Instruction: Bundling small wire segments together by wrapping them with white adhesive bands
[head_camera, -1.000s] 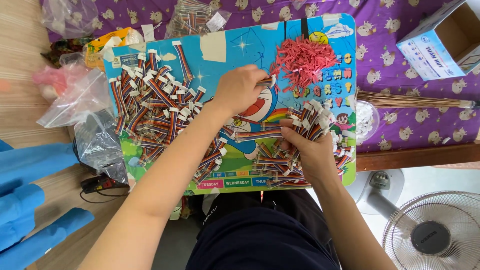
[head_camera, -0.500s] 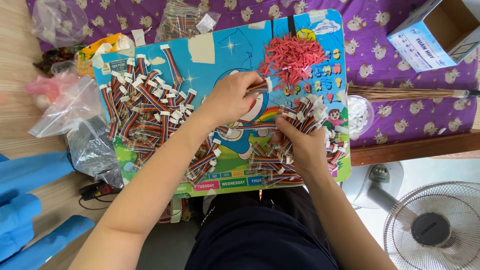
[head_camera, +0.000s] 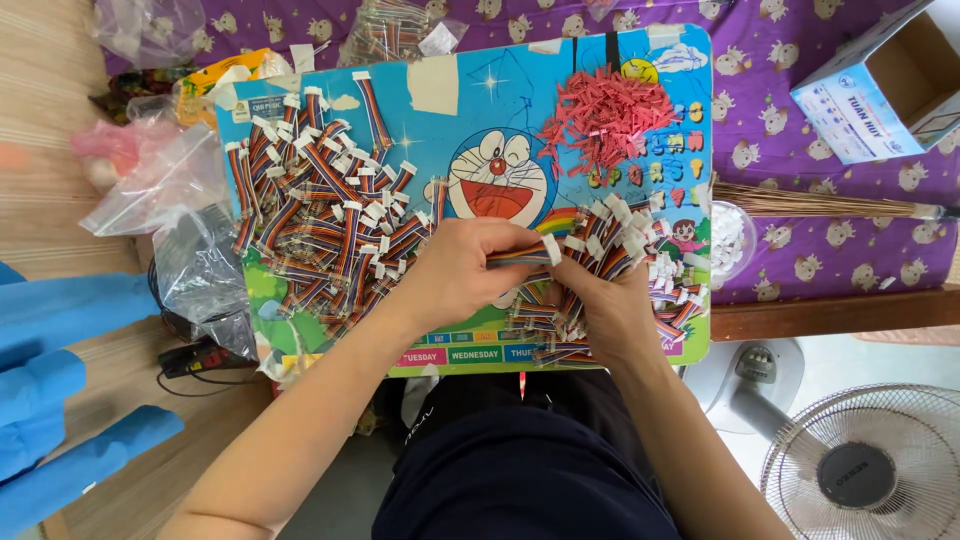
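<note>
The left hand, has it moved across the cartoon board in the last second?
Yes. The left hand has come down from beside the red pile toward the board's near edge, meeting the right hand over one ribbon cable.

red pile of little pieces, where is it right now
In the head view the red pile lies on the cartoon board's upper right part, beyond both hands, right of the cartoon face and above the right-hand heap of rainbow ribbon cables.

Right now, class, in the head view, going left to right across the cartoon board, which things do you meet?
Pile of rainbow ribbon cables → left hand → ribbon cable held between both hands → right hand; the heap of small red pieces lies farther back.
</note>
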